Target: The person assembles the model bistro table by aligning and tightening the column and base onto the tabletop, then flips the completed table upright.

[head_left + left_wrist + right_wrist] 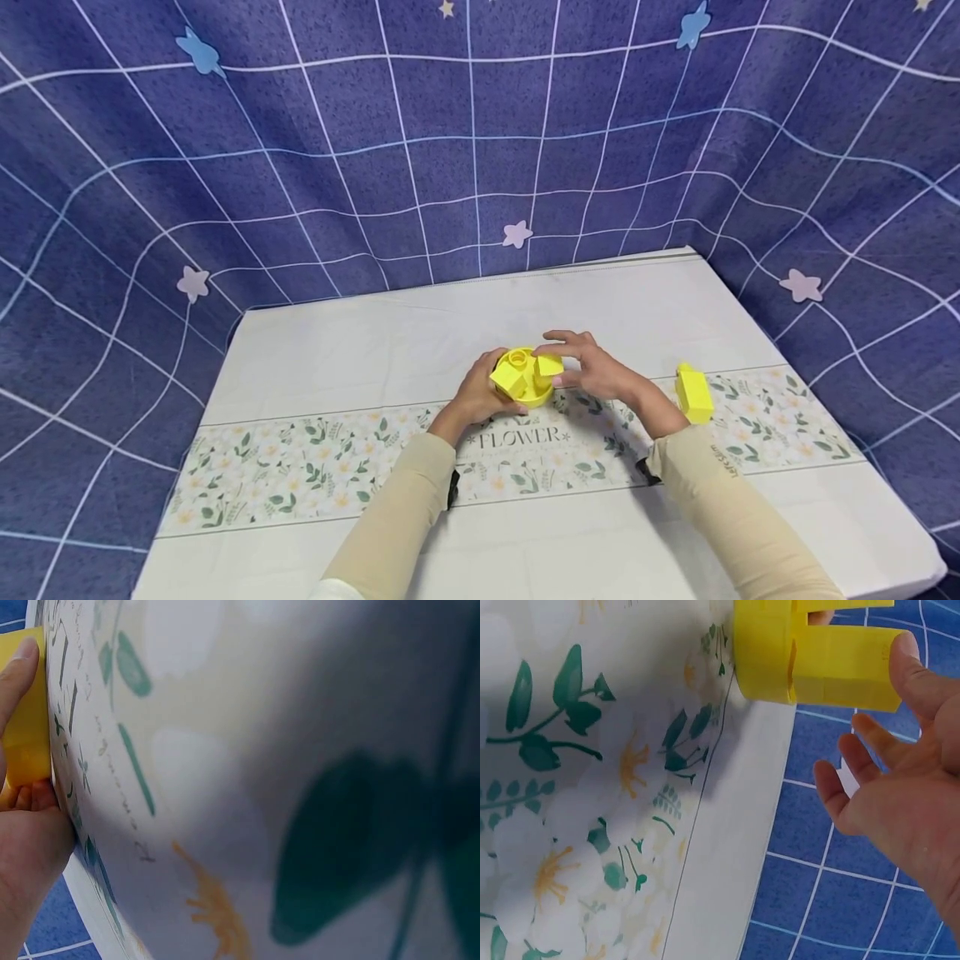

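A yellow round holder stands on the tablecloth, with yellow blocky pieces and a ringed post rising from it. My left hand grips its left side, thumb along the front and fingers round the back; the left wrist view shows that thumb on the yellow wall. At the right of the holder, my right hand pinches the top of a yellow block between thumb and index finger. In the right wrist view this block stands in the holder, the other fingers spread away from it.
Beyond my right wrist lies a separate yellow block with a small neck. A white tablecloth with a floral band covers the table. Blue curtains with a grid and stars enclose its back and sides.
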### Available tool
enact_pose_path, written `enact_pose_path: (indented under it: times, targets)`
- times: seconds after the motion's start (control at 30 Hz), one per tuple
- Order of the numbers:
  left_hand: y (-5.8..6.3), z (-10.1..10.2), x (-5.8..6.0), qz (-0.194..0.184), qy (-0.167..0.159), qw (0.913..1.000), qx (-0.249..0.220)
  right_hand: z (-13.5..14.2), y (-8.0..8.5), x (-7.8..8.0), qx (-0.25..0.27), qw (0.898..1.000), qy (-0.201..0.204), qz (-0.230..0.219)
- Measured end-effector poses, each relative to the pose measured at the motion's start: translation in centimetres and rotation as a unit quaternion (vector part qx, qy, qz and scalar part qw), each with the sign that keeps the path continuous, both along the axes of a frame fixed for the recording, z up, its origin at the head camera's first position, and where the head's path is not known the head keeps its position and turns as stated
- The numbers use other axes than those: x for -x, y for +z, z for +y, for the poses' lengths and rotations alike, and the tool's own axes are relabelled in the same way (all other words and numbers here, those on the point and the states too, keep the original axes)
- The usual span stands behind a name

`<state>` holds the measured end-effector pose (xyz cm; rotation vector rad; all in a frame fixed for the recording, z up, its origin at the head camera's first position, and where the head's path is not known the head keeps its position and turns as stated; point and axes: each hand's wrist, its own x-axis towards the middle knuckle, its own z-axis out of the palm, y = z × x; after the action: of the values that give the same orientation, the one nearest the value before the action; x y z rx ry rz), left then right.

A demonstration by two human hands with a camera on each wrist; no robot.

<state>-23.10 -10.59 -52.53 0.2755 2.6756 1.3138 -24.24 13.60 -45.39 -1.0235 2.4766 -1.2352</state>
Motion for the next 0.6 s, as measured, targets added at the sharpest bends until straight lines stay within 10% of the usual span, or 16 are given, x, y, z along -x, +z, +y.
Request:
enact_pose_path:
  times: [0.3,0.6]
  targets:
    - [0.0,-0.1,0.0,-0.004,0.001,1.0000,0.001,-2.5,-1.4,-0.3,0.007,0.993,-0.108,0.052]
    - [-0.1,-0.1,0.1,0.001,-0.003,1.0000,0.005,-1.6,-0.6,-0.1,0.003,0.998,-0.065,0.017]
